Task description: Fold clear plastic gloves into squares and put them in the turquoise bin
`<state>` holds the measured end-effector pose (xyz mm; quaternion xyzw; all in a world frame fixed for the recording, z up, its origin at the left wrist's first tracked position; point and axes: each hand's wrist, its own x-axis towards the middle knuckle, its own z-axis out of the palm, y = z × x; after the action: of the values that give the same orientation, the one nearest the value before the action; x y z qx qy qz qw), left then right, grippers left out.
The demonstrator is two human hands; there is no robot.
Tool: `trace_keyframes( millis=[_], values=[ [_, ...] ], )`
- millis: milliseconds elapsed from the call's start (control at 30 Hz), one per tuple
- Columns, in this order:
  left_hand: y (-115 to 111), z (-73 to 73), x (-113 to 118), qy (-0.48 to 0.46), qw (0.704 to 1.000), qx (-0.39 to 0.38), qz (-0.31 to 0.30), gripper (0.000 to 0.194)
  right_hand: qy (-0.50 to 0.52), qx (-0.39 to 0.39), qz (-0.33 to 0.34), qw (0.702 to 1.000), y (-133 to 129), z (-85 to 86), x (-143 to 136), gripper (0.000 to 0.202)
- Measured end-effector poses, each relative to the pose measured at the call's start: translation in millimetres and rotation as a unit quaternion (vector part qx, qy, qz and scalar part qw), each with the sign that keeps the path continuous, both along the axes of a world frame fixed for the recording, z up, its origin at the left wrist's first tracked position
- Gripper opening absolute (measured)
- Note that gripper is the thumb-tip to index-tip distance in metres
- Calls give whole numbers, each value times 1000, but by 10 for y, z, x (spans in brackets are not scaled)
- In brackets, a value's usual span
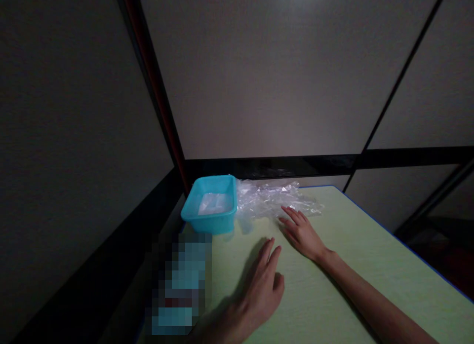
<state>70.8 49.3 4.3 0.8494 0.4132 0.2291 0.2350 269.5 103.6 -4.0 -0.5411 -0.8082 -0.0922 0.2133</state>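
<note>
My left hand is over the near part of the table, fingers stretched forward and thumb apart, with nothing in it. Farther forward and to the right, my right hand is spread open, palm down. Its fingertips reach the near edge of a crumpled clear plastic bag; whether they touch it I cannot tell. Left of the bag stands a turquoise plastic basin, with a whitish flat packet lying inside.
The light green table has a blue edge and stands against pale wall panels with a dark band. At the table's left side a blurred-out turquoise and dark thing cannot be made out.
</note>
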Motion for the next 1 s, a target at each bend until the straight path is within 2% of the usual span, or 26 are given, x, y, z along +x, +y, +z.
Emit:
trace_keyframes(
  millis=[167,333,467,600,733,900,1000],
  values=[
    [73,-78,16,-76,996,-44,22,51,40,-41,-17,998,32,-25,1,49],
    [83,-72,5,-104,993,-48,17,47,215,-1,-19,977,90,-73,77,59],
    [75,-15,5,-122,989,-74,27,45,400,31,-19,916,108,-42,152,64],
    [90,-13,2,-182,978,-93,34,44,544,28,11,838,9,128,185,65],
    [123,-11,-6,-272,951,-142,28,45,624,-12,39,780,-129,316,242,56],
    [187,41,-3,-362,909,-208,11,45,727,-25,43,685,-191,450,369,30],
    [224,54,4,-399,884,-242,1,54,738,-106,55,664,-200,481,388,30]
  ],
)
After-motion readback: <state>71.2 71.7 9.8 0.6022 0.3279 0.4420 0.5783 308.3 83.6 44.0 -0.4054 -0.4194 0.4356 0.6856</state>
